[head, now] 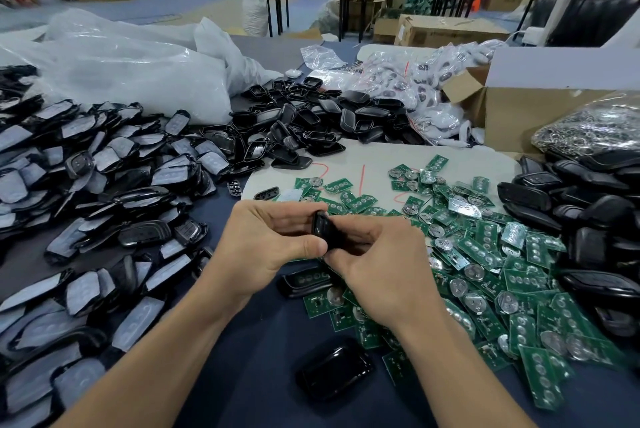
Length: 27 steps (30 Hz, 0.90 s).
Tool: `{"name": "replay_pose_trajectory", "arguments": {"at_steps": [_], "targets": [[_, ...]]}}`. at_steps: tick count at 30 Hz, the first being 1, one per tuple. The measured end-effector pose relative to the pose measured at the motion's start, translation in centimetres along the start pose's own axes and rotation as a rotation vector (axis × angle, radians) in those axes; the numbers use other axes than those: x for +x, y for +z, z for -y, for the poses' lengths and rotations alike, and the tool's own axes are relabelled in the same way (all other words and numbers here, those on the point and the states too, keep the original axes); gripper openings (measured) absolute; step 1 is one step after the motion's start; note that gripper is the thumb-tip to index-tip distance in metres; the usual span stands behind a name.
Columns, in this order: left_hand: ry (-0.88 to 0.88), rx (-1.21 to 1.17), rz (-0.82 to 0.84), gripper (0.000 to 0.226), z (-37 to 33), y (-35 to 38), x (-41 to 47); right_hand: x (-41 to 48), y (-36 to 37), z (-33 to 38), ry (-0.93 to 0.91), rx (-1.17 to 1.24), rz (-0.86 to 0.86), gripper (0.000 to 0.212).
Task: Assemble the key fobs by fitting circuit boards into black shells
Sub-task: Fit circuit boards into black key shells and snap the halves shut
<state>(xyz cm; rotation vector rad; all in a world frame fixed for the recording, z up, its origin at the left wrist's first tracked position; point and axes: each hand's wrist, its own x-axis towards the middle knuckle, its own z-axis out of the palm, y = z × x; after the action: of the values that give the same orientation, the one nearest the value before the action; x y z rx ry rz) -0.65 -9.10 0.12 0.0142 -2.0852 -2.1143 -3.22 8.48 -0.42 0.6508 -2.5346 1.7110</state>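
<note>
Both hands meet over the middle of the dark table around one black key fob shell (323, 227). My left hand (266, 240) grips its left side, thumb across the front. My right hand (377, 265) pinches its right side from below; most of the shell is hidden by fingers. Green circuit boards (485, 254) with round silver battery clips lie scattered to the right. A shell holding a board (304, 284) lies just under my hands. Another glossy black shell (334, 372) lies nearer me between my forearms.
Black shells with grey film (104, 185) are heaped on the left. Open black shell halves (304, 122) are piled at the back centre, more black shells (588, 213) on the right. White plastic bags (138, 74), a cardboard box (512, 109) and a bag of metal rings (588, 129) stand behind.
</note>
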Motion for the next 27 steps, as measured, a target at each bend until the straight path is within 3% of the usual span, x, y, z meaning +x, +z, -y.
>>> {"name": "replay_pose_trajectory", "arguments": {"at_steps": [10, 18, 22, 24, 27], "targets": [[-0.009, -0.032, -0.016, 0.051, 0.10, -0.42, 0.05, -0.17, 0.30, -0.13, -0.098, -0.142, 0.013, 0.038], [-0.067, -0.161, -0.058, 0.030, -0.52, -0.63, 0.27, -0.14, 0.82, 0.40, -0.082, 0.099, -0.023, 0.031], [-0.084, -0.072, -0.009, 0.035, -0.57, -0.46, 0.08, -0.05, 0.47, 0.10, -0.100, 0.044, -0.023, 0.037], [-0.060, 0.012, -0.022, 0.029, -0.74, -0.15, 0.02, -0.09, 0.31, -0.24, -0.110, -0.052, -0.044, 0.036], [-0.056, 0.070, -0.111, 0.011, -0.71, 0.26, 0.20, -0.32, 0.42, -0.23, -0.152, -0.193, -0.076, 0.056]]}}
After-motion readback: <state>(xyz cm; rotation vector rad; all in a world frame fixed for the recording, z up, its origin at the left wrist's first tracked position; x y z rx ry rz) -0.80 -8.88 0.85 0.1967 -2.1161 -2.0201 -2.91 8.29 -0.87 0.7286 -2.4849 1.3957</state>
